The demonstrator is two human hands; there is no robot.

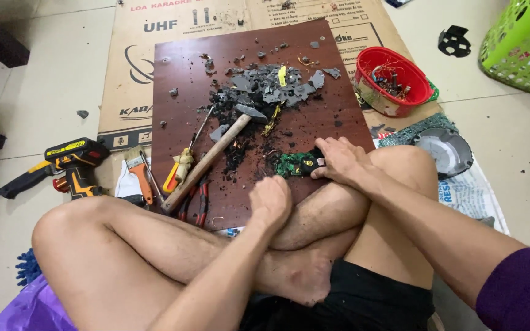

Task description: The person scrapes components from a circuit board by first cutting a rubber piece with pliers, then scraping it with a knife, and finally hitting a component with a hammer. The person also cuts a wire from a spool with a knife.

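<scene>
I sit cross-legged on the floor in front of a dark brown board (179,92). My right hand (340,160) rests at the board's near edge with its fingers on a green circuit board (299,164). My left hand (269,200) is curled into a fist on my shin, with nothing visible in it. A wooden-handled hammer (213,156) lies diagonally on the board, its head beside a heap of grey broken plastic pieces (271,86).
A yellow screwdriver (182,162), red pliers (200,199) and an orange scraper (139,175) lie at the board's left. A yellow-black cordless drill (69,162) sits further left. A red bowl of parts (394,79), a round grey part (443,150) and a green basket (522,43) are right.
</scene>
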